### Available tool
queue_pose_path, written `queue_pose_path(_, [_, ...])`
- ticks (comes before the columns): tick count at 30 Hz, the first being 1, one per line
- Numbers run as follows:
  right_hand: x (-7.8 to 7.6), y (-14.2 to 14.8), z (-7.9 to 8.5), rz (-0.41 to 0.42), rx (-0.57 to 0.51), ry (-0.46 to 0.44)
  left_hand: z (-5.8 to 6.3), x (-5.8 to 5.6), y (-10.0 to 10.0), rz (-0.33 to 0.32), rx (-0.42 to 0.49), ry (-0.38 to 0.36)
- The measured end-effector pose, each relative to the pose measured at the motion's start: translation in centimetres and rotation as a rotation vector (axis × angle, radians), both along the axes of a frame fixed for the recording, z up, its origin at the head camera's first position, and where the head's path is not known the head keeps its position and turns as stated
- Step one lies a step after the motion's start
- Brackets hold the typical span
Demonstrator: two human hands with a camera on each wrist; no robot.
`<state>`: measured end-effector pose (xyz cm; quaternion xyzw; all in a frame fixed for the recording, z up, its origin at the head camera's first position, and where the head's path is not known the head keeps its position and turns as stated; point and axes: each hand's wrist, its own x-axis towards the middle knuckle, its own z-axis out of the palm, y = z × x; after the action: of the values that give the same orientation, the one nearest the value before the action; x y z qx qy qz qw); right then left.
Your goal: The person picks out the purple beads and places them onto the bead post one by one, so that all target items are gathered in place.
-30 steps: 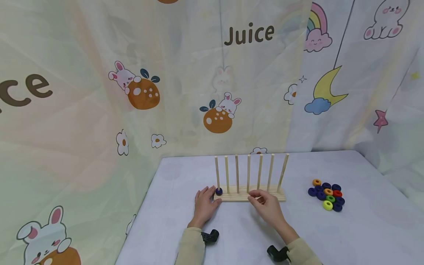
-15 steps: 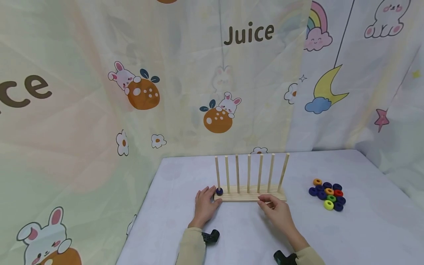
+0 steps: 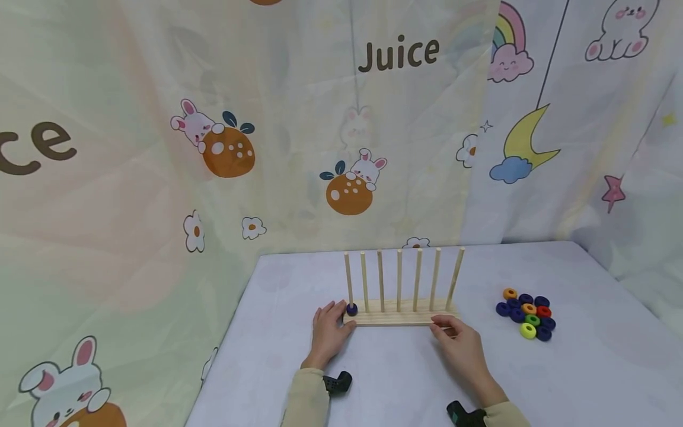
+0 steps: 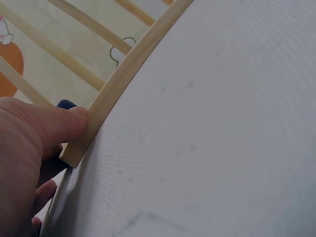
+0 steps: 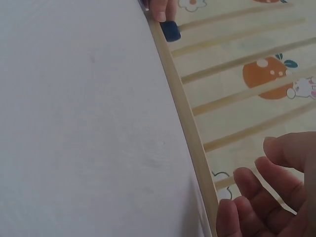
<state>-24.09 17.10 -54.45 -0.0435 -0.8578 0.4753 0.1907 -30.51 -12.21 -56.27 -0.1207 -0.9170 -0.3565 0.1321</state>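
Observation:
A wooden peg rack [image 3: 392,320] lies lengthwise in front of me, with several upright pegs [image 3: 399,279]. One dark blue bead [image 3: 351,310] sits at the bottom of the leftmost peg. My left hand [image 3: 326,337] grips the rack's left end; in the left wrist view its thumb [image 4: 69,123] presses the front edge beside the bead. Close to the rack's front edge, toward its right end, is my right hand [image 3: 463,347]. The right wrist view shows those fingers [image 5: 266,197] loosely bent and spread, with nothing between them.
Right of the rack, several loose beads lie clustered on the white tabletop [image 3: 400,379]: dark blue, an orange one [image 3: 510,293], a red one [image 3: 543,312], a green one [image 3: 532,320] and a yellow one [image 3: 527,331]. A printed curtain [image 3: 299,178] hangs behind the table.
My right hand has moved to the right along the rack's front edge, from about its middle toward the right end. The left hand, rack and beads have stayed in place.

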Motion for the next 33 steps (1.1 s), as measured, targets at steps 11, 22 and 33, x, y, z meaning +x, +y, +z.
queue_pose_path(11, [-0.2,1.9,0.3,-0.102,0.022,-0.045,-0.2,-0.1,0.0,0.002,-0.006,0.003])
queue_pose_path(22, [-0.4,4.2,0.3,-0.167,-0.015,-0.167,0.0,0.1,0.0,0.002,-0.002,0.015])
queue_pose_path(33, [-0.5,5.3,0.5,-0.268,-0.035,-0.22,0.1,0.1,0.1,0.001,-0.01,0.013])
